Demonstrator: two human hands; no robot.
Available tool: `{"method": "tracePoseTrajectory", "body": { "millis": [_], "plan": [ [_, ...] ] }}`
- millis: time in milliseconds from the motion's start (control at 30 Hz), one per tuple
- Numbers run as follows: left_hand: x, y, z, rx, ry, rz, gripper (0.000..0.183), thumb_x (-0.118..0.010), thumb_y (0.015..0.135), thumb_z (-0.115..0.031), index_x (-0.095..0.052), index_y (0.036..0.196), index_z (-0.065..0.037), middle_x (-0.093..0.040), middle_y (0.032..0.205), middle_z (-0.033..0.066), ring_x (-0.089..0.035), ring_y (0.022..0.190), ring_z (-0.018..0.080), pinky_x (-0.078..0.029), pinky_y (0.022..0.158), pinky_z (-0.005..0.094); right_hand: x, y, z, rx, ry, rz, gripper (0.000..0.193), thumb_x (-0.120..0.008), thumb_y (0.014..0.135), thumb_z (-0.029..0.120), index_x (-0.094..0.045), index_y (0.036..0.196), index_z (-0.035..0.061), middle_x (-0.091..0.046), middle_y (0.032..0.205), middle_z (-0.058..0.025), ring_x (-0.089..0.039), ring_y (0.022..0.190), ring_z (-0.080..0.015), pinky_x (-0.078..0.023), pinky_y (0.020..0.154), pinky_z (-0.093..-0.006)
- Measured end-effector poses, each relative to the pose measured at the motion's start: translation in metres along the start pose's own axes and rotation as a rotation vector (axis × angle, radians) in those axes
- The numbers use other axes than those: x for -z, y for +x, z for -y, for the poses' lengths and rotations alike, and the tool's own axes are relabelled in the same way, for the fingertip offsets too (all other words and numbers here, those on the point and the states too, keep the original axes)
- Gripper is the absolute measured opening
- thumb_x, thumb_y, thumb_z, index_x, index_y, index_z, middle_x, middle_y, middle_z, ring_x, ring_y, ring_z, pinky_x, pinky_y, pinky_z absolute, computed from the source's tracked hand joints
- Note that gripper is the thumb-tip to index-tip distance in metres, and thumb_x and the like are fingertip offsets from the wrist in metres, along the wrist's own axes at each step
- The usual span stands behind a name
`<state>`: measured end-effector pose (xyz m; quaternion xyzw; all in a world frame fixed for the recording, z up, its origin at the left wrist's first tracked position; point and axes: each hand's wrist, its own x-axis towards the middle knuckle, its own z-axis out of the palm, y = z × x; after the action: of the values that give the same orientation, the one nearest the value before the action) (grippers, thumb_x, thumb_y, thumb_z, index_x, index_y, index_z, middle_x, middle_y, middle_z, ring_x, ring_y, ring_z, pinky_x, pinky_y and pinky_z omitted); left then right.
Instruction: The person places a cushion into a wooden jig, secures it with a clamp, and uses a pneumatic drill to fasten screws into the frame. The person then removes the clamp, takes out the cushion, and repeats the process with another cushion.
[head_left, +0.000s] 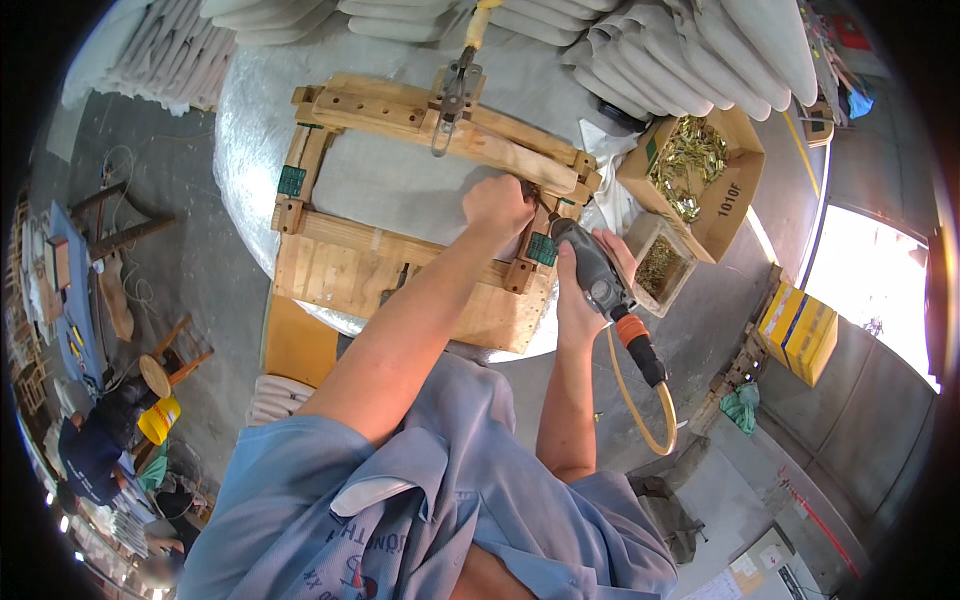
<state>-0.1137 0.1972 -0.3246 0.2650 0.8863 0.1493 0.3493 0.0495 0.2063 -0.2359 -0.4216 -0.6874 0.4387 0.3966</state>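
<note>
My right hand (574,302) grips a grey and black air screwdriver (597,275) with an orange ring and a yellowish hose. Its bit points at the right end of a wooden jig (365,108). My left hand (498,207) is closed beside the bit, at the jig's inner right corner. What its fingers hold there is hidden. A flat grey panel (385,185) lies inside the jig. Green pads (291,181) sit on the jig's side pieces. A metal toggle clamp (455,95) is mounted on the far rail.
Right of the jig stand a cardboard box (738,190) of brass-coloured metal parts and a smaller box (676,288) of small fasteners. Stacked grey panels (690,55) line the far side. A yellow carton (797,333) stands farther right. Another person (92,450) is at the far left.
</note>
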Motion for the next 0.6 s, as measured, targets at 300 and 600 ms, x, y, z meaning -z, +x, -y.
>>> {"method": "tracePoseTrajectory", "body": {
  "millis": [300,600],
  "plan": [
    [-0.006,-0.009,0.016,-0.07,-0.171,-0.058,0.039,-0.079,0.091,-0.049,-0.081,0.091,-0.01,-0.08,0.096,0.013,-0.079,0.095,0.0319,-0.062,0.08,0.0464,-0.032,0.044,0.0,0.103,-0.039,-0.012,0.041,-0.084,0.083,-0.004,-0.064,0.119,0.0014,-0.07,0.114,-0.0106,-0.069,0.1,-0.0175,-0.057,0.094,-0.0336],
    [0.015,-0.048,0.119,0.151,-1.781,0.464,0.067,-0.044,0.115,-0.056,-0.064,0.141,0.002,-0.076,0.122,0.0173,-0.076,0.106,0.03,-0.064,0.081,0.0442,-0.015,0.047,-0.009,0.061,0.152,0.0,0.048,-0.085,0.082,-0.005,-0.061,0.123,0.001,-0.071,0.118,-0.0118,-0.069,0.109,-0.0185,-0.056,0.098,-0.0346]
  ]
}}
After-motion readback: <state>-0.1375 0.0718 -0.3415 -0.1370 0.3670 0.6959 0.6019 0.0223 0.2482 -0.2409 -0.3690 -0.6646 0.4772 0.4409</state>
